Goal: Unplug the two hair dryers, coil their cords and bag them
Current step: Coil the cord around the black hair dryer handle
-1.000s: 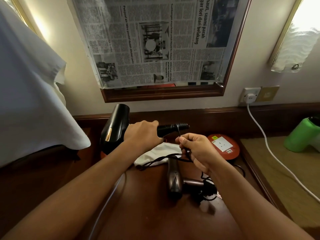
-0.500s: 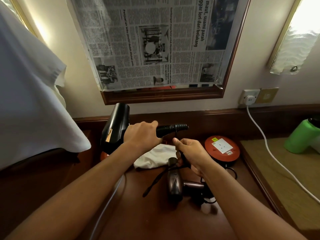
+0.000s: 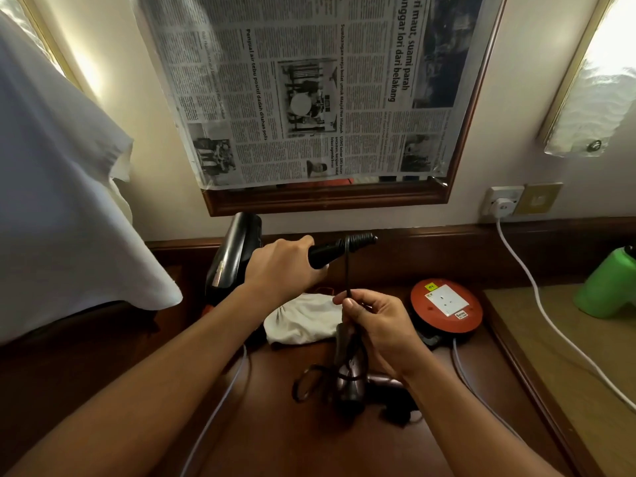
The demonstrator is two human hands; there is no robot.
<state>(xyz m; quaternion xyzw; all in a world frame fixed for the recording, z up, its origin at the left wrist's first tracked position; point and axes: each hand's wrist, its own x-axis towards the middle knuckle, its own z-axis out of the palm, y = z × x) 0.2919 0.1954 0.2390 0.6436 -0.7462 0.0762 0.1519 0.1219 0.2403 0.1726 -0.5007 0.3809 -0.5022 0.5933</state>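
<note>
Lowered since before, right hand (image 3: 377,330) pinches cord (image 3: 347,270) below dryer handle (image 3: 330,251).

Black dryer (image 3: 234,256) aloft, cord (image 3: 347,270) taut; bronze dryer (image 3: 349,376) flat on desk.

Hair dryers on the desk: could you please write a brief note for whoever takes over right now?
Left hand grips the black hair dryer by its handle, above the desk.
Right hand pinches its black cord, pulled taut from the handle end.
Brown hair dryer lies on the desk, cord loose around it.
White bag lies behind, empty-looking.
Left: coil both cords, bag both dryers.
</note>
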